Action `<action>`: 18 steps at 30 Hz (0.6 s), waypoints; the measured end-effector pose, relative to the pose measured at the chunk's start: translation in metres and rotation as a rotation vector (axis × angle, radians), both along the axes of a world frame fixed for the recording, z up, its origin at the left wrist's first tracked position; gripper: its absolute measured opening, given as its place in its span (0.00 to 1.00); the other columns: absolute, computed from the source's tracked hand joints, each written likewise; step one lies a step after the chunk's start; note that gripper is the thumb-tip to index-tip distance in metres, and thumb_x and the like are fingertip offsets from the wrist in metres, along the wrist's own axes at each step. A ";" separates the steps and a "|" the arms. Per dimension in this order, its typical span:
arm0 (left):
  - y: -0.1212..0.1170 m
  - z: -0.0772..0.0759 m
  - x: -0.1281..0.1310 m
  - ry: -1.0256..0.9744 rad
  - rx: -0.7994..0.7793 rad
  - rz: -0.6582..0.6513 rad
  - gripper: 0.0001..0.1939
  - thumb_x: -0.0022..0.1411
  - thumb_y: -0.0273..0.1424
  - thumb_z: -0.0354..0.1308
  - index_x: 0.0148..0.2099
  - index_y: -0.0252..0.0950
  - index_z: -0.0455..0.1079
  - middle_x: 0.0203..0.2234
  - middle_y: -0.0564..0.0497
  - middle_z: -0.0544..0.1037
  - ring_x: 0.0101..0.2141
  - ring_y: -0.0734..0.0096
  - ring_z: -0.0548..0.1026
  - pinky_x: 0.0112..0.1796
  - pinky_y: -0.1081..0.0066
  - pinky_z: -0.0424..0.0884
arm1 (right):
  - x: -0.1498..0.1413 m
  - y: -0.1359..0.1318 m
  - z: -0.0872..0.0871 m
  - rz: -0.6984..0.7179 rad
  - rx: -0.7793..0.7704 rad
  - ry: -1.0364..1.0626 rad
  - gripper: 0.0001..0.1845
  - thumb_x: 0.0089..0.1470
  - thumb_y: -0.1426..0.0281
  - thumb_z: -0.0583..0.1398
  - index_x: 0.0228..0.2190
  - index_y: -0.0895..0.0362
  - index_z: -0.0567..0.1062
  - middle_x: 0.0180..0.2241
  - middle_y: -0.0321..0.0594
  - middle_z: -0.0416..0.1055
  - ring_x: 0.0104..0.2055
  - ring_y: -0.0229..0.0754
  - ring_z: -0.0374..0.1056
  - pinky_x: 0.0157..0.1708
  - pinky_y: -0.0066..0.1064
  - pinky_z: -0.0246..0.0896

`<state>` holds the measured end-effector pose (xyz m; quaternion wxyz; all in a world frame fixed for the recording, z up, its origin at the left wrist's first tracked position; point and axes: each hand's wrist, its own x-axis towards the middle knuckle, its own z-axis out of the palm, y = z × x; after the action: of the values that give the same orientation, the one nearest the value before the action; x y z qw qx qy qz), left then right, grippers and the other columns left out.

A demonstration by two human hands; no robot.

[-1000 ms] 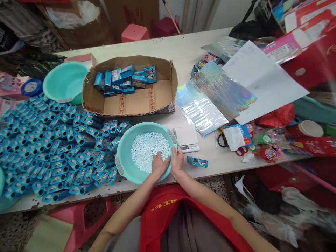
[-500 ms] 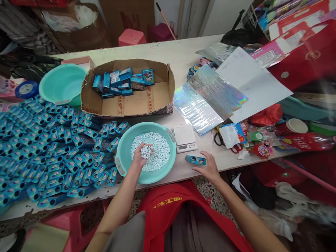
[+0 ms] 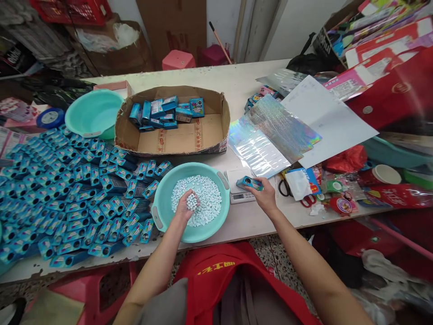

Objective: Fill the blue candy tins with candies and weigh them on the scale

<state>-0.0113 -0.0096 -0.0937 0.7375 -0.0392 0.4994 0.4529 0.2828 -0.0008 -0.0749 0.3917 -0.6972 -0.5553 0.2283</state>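
Observation:
My left hand [image 3: 184, 206] is cupped around a handful of small white candies [image 3: 192, 201] inside the turquoise basin [image 3: 221, 219]. More loose white candies [image 3: 208, 196] cover the basin's floor. To the right, my right hand [image 3: 265, 196] grips one end of a small blue candy box [image 3: 248, 183], thumb and fingers on its sides. The box is over the white digital scale [image 3: 241, 197]; whether it touches the scale I cannot tell.
Many blue boxes with round holes [image 3: 101, 212] stand packed at left. Behind the basin is a cardboard box [image 3: 145, 141] holding several blue boxes. Shiny holographic sheets [image 3: 267, 149], black-handled scissors [image 3: 284, 187] and a second turquoise basin [image 3: 96, 110] are also on the table [image 3: 209, 76].
My right hand has closed on the blue candy box and moved it up from the table's front to over the scale. My left hand stays in the basin with its candies.

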 end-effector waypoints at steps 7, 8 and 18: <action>0.004 0.009 0.001 0.049 0.184 0.109 0.11 0.53 0.35 0.60 0.26 0.34 0.65 0.19 0.53 0.71 0.22 0.72 0.72 0.26 0.72 0.71 | 0.011 0.019 -0.007 0.036 0.035 -0.015 0.32 0.43 0.50 0.63 0.44 0.57 0.69 0.45 0.48 0.68 0.47 0.50 0.65 0.46 0.44 0.62; 0.006 0.008 0.001 0.045 0.207 0.119 0.10 0.53 0.35 0.59 0.27 0.34 0.66 0.22 0.52 0.73 0.24 0.72 0.73 0.27 0.71 0.71 | 0.016 0.015 -0.005 -0.002 0.036 0.001 0.30 0.45 0.51 0.62 0.45 0.57 0.69 0.45 0.48 0.67 0.47 0.49 0.65 0.46 0.44 0.62; 0.027 0.012 0.002 -0.106 0.189 0.075 0.12 0.60 0.39 0.54 0.30 0.35 0.67 0.27 0.49 0.74 0.22 0.74 0.71 0.17 0.78 0.63 | 0.062 -0.030 -0.010 -0.212 -0.089 0.093 0.23 0.45 0.54 0.61 0.38 0.59 0.71 0.40 0.48 0.69 0.40 0.47 0.68 0.37 0.42 0.67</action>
<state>-0.0093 0.0174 -0.0819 0.7458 -0.0122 0.4130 0.5226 0.3446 -0.0305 -0.0847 0.4076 -0.7573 -0.4491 0.2423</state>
